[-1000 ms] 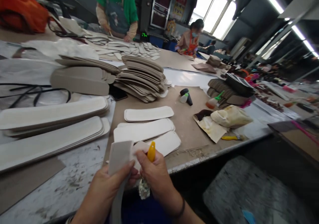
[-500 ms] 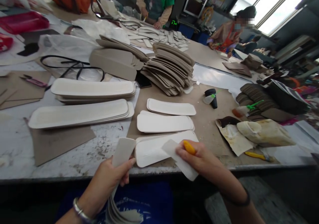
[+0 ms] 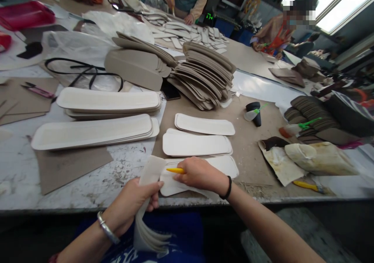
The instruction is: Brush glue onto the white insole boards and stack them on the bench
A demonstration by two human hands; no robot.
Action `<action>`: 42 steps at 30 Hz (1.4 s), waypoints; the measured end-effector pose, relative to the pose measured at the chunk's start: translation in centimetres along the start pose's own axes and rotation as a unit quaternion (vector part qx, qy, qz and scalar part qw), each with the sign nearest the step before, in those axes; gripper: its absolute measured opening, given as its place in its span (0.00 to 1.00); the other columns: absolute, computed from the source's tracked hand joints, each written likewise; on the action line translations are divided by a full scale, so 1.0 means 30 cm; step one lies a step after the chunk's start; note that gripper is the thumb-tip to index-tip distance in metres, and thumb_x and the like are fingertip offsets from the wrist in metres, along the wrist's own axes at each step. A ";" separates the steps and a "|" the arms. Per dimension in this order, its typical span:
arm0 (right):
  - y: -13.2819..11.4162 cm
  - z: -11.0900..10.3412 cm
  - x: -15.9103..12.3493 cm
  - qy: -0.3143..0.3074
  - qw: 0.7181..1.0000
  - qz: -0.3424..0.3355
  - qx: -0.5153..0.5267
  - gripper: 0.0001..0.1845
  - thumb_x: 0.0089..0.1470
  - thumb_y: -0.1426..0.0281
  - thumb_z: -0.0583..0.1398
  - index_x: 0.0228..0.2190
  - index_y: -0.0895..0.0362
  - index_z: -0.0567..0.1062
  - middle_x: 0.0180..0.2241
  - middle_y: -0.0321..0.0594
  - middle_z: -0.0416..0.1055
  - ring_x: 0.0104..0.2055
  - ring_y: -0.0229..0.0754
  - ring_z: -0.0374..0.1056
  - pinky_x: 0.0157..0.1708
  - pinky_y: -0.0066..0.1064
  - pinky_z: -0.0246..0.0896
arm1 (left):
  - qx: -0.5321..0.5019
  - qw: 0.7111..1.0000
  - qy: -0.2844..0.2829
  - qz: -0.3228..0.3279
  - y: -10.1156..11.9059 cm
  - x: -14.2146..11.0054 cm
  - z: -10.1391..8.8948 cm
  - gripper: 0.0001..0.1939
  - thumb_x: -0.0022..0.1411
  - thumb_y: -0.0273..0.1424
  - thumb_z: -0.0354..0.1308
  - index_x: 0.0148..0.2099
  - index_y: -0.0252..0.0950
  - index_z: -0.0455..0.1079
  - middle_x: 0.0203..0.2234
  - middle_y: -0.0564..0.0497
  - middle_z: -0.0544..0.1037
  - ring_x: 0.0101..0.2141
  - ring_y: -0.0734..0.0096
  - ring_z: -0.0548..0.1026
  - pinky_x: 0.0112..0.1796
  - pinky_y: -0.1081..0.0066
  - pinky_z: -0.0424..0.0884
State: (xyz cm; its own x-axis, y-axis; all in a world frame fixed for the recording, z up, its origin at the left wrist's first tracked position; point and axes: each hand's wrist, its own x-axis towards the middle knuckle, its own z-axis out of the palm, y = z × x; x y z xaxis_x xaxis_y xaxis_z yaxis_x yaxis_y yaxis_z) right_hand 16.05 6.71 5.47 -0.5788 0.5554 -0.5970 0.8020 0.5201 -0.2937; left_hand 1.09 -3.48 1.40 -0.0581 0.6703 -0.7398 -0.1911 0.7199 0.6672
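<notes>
My left hand is closed around a bundle of thin white strips, whose lower ends fan out and hang below the table edge. My right hand is closed on a slim yellow tool; its pointed end sticks out to the left and the rest is hidden. Under that hand a white strip shows in part on the nearest white rounded panel; whether my fingers grip it I cannot tell. Behind lie two more small stacks of panels, a middle stack and a far stack.
Longer panels lie in stacks at left. Brown panels are piled behind, beside a phone. To the right are a small bottle, a stained cream bag and a yellow-handled brush. Two people work across the table.
My right hand has moved left with the yellow tool, close to my left hand, and the tool's tip now points left. My left hand still grips the strips. The view has shifted slightly.
</notes>
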 end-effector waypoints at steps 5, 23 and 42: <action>-0.006 0.013 0.013 0.018 0.999 -0.006 -0.028 0.14 0.56 0.62 0.58 0.34 0.58 0.80 0.34 0.50 0.79 0.37 0.49 0.74 0.31 0.30 0.59 | -0.018 1.000 -0.003 -0.023 0.012 0.004 -0.006 0.20 0.33 0.44 0.67 0.20 0.34 0.67 0.13 0.54 0.70 0.17 0.75 0.68 0.21 0.75 0.63; 0.221 0.050 -0.217 0.126 0.982 0.137 0.035 0.11 0.60 0.65 0.56 0.34 0.58 0.75 0.34 0.42 0.76 0.35 0.42 0.70 0.32 0.29 0.54 | 0.089 0.995 0.030 0.026 -0.021 0.031 -0.007 0.22 0.39 0.50 0.63 0.14 0.37 0.64 0.07 0.51 0.69 0.12 0.75 0.63 0.17 0.74 0.59; 0.331 0.109 -0.222 0.190 0.947 0.242 -0.096 0.08 0.64 0.70 0.52 0.38 0.56 0.71 0.38 0.43 0.76 0.40 0.45 0.72 0.33 0.30 0.56 | 0.137 0.988 0.069 0.029 -0.030 0.024 0.019 0.22 0.39 0.49 0.64 0.12 0.38 0.64 0.07 0.49 0.71 0.12 0.69 0.65 0.20 0.70 0.63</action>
State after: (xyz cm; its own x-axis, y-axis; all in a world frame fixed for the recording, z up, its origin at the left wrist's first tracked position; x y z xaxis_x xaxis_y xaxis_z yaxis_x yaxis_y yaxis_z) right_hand 28.36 6.06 4.09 -0.1910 0.9334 -0.3038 0.9664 0.2330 0.1085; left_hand 1.78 -3.53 0.32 -0.1971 0.6943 -0.6921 0.0875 0.7156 0.6930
